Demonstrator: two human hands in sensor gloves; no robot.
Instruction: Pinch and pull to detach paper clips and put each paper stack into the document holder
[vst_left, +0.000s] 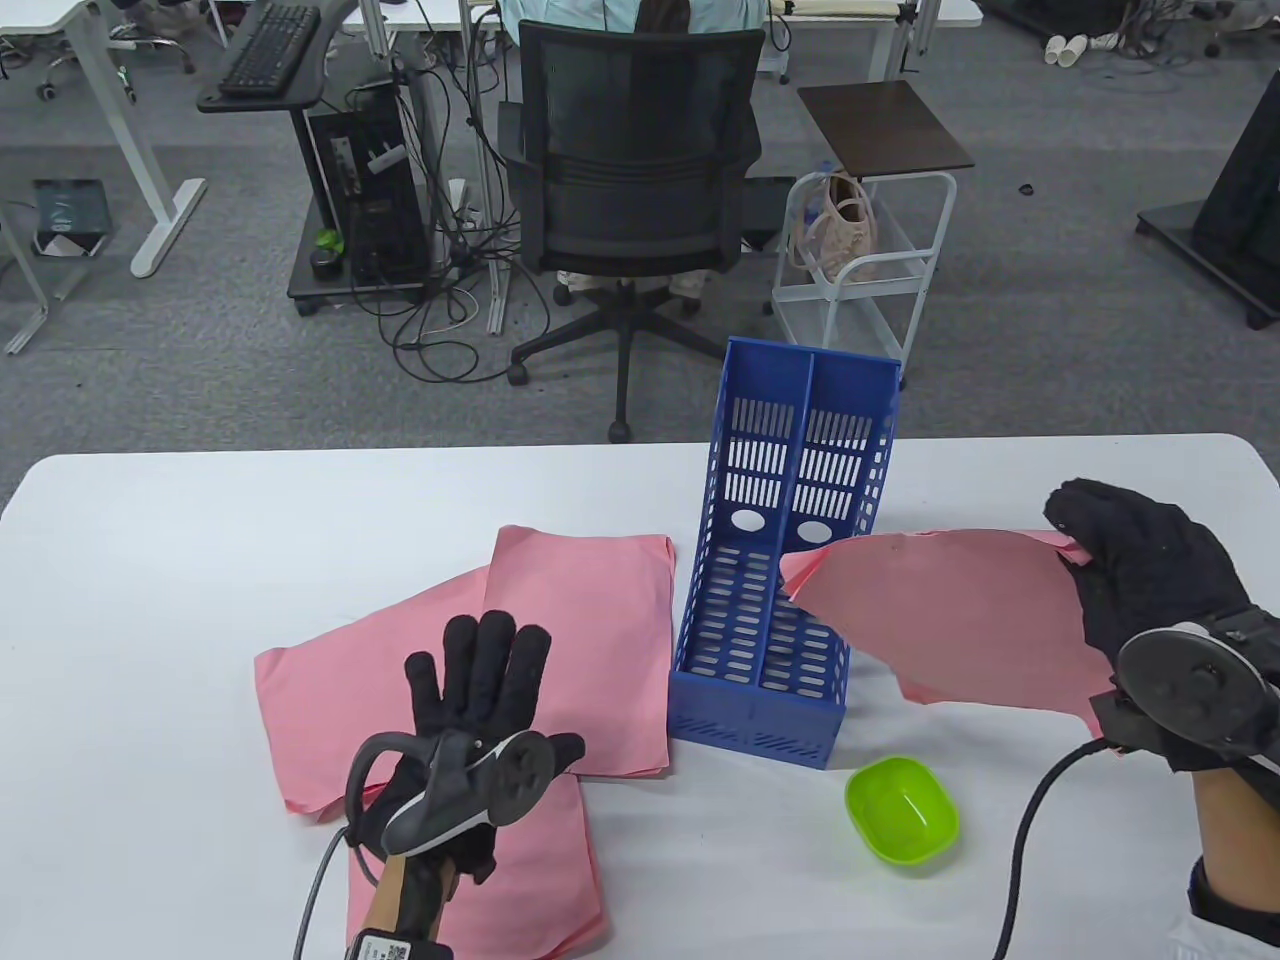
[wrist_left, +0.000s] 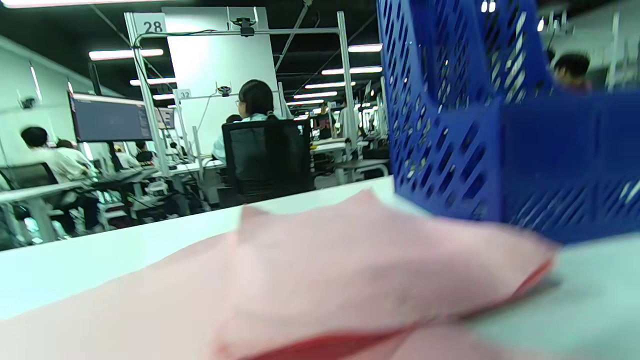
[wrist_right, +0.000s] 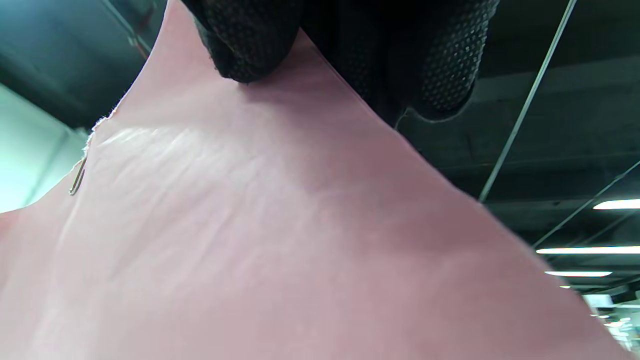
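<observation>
My right hand (vst_left: 1120, 560) grips a pink paper stack (vst_left: 950, 620) by its far right corner and holds it lifted and bent, right of the blue document holder (vst_left: 780, 560). In the right wrist view my fingers (wrist_right: 250, 45) pinch that stack (wrist_right: 250, 225), and a metal paper clip (wrist_right: 77, 177) sits on its left edge. My left hand (vst_left: 480, 670) lies flat with straight fingers on overlapping pink paper stacks (vst_left: 590, 620) left of the holder. The left wrist view shows those stacks (wrist_left: 325, 270) and the holder (wrist_left: 480, 125), not my fingers.
A small green bowl (vst_left: 902, 810) sits near the front edge, just right of the holder. The white table (vst_left: 150, 600) stretches to the left. Beyond it stand an office chair (vst_left: 630, 170), a white cart (vst_left: 860, 270) and desks.
</observation>
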